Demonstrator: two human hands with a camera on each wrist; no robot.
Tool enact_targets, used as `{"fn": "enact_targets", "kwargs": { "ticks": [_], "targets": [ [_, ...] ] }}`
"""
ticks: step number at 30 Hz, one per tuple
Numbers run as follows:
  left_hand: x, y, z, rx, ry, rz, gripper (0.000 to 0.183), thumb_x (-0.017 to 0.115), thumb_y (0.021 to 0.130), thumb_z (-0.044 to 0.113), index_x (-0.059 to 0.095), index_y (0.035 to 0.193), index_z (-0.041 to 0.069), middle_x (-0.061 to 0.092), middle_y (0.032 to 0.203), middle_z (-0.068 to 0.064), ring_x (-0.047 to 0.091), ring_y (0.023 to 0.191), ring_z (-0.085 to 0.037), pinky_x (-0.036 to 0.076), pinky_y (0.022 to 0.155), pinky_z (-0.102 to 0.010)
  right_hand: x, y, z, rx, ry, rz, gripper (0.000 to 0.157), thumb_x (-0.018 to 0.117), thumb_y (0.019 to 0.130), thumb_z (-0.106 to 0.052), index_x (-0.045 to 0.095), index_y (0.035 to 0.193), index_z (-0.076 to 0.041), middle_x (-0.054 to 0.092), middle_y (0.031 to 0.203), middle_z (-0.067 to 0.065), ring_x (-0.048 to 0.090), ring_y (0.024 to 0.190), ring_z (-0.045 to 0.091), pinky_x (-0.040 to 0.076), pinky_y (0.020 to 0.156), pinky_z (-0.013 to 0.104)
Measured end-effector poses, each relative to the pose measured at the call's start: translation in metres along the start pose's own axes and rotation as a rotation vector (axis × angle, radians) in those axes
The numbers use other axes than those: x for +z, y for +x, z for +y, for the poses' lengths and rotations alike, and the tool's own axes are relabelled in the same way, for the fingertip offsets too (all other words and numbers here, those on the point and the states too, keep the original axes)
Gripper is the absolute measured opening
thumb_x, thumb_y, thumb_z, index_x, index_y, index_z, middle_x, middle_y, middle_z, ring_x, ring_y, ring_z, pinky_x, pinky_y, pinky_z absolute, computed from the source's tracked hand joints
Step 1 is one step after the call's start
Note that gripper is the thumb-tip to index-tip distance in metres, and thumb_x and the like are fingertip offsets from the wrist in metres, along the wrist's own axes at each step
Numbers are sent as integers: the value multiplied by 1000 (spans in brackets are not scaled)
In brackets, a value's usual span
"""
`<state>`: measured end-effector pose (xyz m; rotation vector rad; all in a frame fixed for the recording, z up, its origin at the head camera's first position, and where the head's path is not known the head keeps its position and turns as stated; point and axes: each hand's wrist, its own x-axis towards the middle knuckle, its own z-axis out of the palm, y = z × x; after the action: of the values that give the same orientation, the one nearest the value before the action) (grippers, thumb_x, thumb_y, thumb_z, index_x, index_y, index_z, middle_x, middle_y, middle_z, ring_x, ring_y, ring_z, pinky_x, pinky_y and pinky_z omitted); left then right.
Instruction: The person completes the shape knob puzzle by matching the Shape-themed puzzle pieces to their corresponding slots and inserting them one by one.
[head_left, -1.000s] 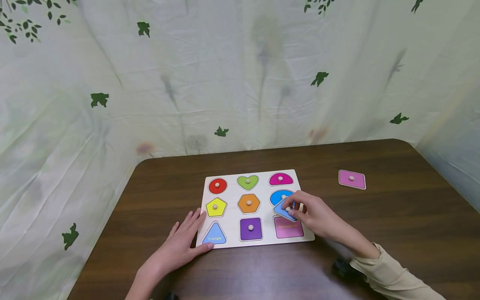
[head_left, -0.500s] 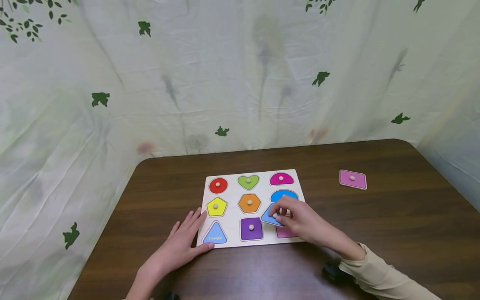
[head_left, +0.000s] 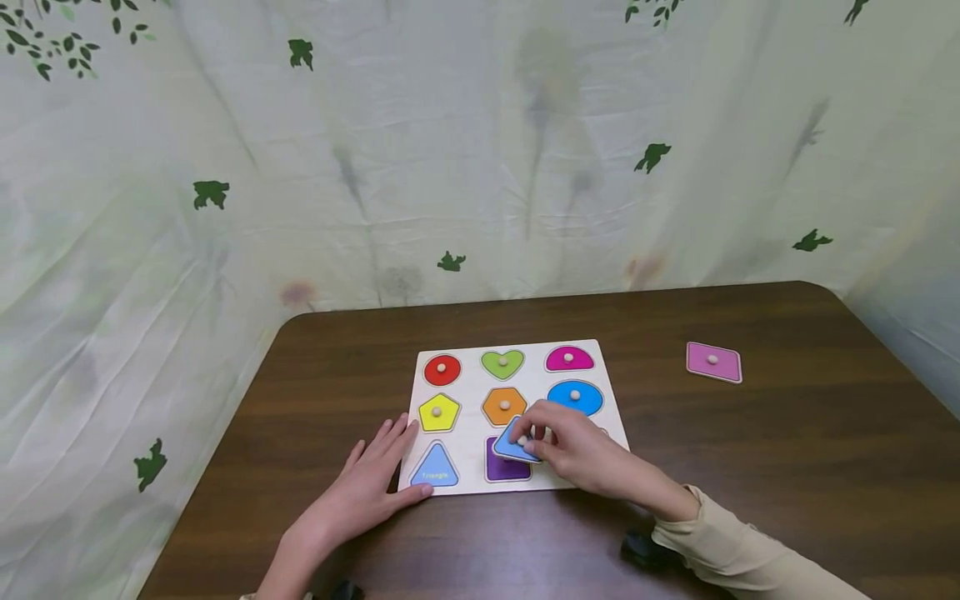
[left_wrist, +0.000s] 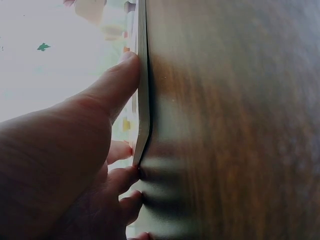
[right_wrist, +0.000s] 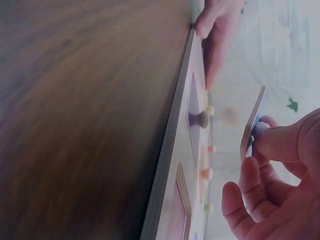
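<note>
A blue triangle puzzle piece point(head_left: 512, 443) is held by its small knob between the thumb and fingers of my right hand point(head_left: 573, 446). In the right wrist view the triangle piece point(right_wrist: 252, 122) is lifted clear of the white puzzle board point(head_left: 467, 450), tilted. From the head it overlaps the purple square piece point(head_left: 507, 472). My left hand point(head_left: 375, 477) rests at the board's left edge, fingers spread, thumb on the near left corner. Beside that thumb lies the bare triangle recess point(head_left: 435, 468). The right hand hides most of the rectangle recess.
Several knobbed pieces sit in the board, among them a red circle point(head_left: 442, 370), a green heart point(head_left: 502, 363) and a blue oval point(head_left: 575, 398). A pink rectangle piece point(head_left: 713, 362) lies on the brown table point(head_left: 750, 467) to the right. A patterned curtain point(head_left: 480, 150) hangs behind.
My right hand has carried the triangle piece leftward across the board, from beside the blue oval to above the purple square. The left hand has stayed at the board's edge.
</note>
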<state>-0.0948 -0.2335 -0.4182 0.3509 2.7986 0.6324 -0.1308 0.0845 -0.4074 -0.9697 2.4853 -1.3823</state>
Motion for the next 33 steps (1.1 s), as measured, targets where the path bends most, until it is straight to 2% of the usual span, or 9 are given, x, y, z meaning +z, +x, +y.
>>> {"fn": "enact_targets", "kwargs": {
  "ticks": [7, 20, 33],
  "targets": [
    [0, 0, 1, 1, -2, 8, 97, 68, 82, 62, 27, 157, 15, 17, 163, -8, 10, 149, -34, 8, 112, -66, 10, 13, -5, -42, -15, -18, 20, 70, 90, -5, 68, 103, -20, 60, 94, -11, 55, 86, 10, 50, 71, 26],
    [0, -1, 0, 8, -12, 10, 97, 68, 82, 62, 28, 157, 15, 17, 163, -8, 10, 149, -34, 8, 112, -66, 32, 34, -15, -31, 11, -105, 19, 70, 92, -7, 69, 103, -23, 60, 97, -11, 54, 88, 9, 49, 78, 25],
    [0, -1, -2, 24, -15, 9, 97, 67, 83, 62, 27, 157, 14, 16, 163, -8, 10, 149, -34, 8, 112, -67, 53, 57, -23, -28, -19, -150, 17, 68, 93, -9, 70, 103, -23, 59, 91, -12, 53, 83, 6, 47, 72, 22]
  ]
}}
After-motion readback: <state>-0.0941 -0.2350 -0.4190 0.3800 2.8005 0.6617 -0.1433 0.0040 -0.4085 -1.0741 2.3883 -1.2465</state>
